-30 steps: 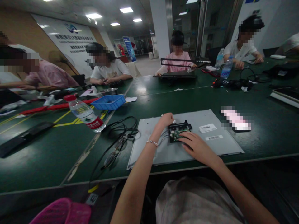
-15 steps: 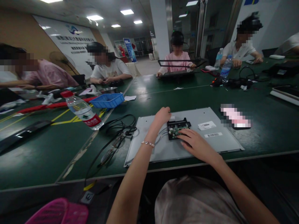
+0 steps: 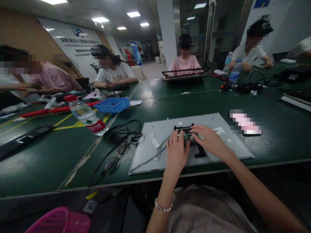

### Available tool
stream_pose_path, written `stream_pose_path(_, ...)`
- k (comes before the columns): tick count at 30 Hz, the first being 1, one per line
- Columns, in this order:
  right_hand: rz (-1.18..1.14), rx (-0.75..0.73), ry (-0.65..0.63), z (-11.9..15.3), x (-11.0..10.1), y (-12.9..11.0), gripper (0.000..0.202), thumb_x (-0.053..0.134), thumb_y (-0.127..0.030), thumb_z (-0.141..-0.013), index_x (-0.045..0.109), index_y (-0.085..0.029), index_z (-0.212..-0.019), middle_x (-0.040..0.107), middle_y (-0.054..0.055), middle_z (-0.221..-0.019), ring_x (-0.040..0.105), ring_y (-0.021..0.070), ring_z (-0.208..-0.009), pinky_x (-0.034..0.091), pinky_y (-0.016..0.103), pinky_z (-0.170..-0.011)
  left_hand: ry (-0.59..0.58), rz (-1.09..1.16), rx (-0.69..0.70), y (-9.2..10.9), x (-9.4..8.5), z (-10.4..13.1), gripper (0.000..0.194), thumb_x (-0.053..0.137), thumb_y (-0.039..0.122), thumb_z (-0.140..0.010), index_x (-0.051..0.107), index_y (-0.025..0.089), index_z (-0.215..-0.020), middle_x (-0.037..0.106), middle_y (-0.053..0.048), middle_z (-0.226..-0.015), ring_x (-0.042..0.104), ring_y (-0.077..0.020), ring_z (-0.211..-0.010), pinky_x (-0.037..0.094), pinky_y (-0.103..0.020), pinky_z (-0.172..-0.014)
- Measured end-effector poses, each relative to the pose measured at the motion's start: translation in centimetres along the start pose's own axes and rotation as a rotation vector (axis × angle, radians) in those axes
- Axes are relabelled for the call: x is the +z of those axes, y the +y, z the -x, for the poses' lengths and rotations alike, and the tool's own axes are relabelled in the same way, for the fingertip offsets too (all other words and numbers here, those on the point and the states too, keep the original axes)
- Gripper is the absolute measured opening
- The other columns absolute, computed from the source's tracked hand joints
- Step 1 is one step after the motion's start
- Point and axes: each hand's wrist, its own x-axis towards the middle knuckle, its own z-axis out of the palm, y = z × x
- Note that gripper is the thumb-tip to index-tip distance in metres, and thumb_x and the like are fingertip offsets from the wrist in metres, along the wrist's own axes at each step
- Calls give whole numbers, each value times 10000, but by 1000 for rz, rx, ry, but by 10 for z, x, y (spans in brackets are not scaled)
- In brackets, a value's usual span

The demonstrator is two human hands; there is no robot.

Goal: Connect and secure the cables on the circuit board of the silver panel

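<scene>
1. Your flat panel (image 3: 165, 127) lies on the green table (image 3: 155, 100) with its metal back facing up and no outer casing around it; that much looks done.
2. On the panel's middle is the black bracket (image 3: 200, 152), partly hidden by your hands. Work here looks unfinished, since both your hands are at the board.
3. Your right hand (image 3: 209, 139) is half open, fingers bent over the board's far right corner.
4. Your left hand (image 3: 176, 150) has its fingers spread over the board's left side, thumb apart. You seem to steady the board between both hands; whether either pinches it, I cannot tell.
5. The green circuit board (image 3: 188, 138) shows between your hands, over the bracket; its seating is unclear.
6. The grey cable (image 3: 148, 161) runs under your left hand, hiding whether it is plugged in.
</scene>
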Motion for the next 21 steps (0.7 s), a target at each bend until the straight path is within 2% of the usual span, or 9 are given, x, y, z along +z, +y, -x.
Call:
stream_pose_path(4,113,-54,-169,-52,-3,20,286,522,-206,-882,653,-172,-1134,663,95,-1164,591,242,-1105,439,415,-998,6,-18,-11,-2,8,3,536,435,347,-942,325,136,-1423,355,-170,-1484,284,-311,-1399,318,-529,-1094)
stream_pose_path(9,126,-136,-340,-100,23,44,280,614,-158,-823,681,-165,-1095,667,102,-1175,594,240,-1112,424,360,-989,12,-19,-11,-2,8,6,528,434,353,-942,349,118,-1407,378,-179,-1470,304,-312,-1390,327,-533,-1093)
stream_pose_path(15,66,-98,-348,-108,52,57,239,630,-262,-843,712,-166,-1046,710,93,-1049,642,203,-981,462,281,-870,3,-2,-19,-1,6,6,514,447,360,-934,379,129,-1388,411,-171,-1448,347,-310,-1367,323,-529,-1099)
stream_pose_path(21,87,-27,-312,-109,60,62,208,633,-257,-832,732,-172,-994,700,90,-986,641,188,-910,451,262,-823,13,4,-28,-1,8,6,510,448,358,-930,381,144,-1388,432,-162,-1435,363,-306,-1355,331,-523,-1091)
